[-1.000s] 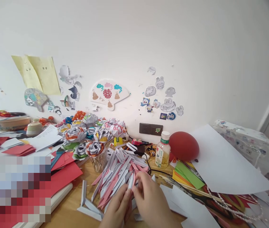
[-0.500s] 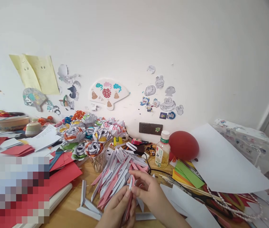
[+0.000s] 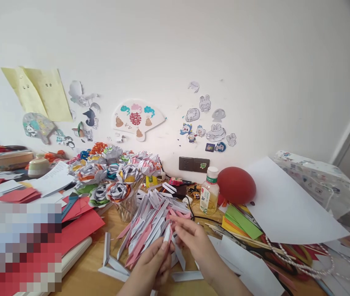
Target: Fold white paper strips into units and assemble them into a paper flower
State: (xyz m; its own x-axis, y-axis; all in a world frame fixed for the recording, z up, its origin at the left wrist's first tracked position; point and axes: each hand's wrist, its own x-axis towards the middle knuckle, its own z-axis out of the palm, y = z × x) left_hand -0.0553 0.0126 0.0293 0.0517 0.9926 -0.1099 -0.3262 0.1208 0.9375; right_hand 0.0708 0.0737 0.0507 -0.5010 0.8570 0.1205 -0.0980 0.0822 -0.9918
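Observation:
My left hand [image 3: 153,263] is closed on a folded paper strip [image 3: 166,236], white and pink, held upright just above the wooden desk. My right hand [image 3: 191,238] is beside it, fingers curled and pinching at the same strip's upper end. Right behind both hands lies a pile of folded pink and white paper strips [image 3: 150,222]. A few loose white strips [image 3: 110,263] lie on the desk to the left of my left hand.
A glass vase of paper roses [image 3: 116,181] stands behind the pile. A small bottle [image 3: 209,197], a red balloon [image 3: 236,186], coloured paper [image 3: 242,222] and a big white sheet [image 3: 286,205] are to the right. Red paper [image 3: 82,224] lies left.
Both hands have lifted a strip out of the pile and raised it slightly; the camera view has tilted a little, shifting the scene up and left.

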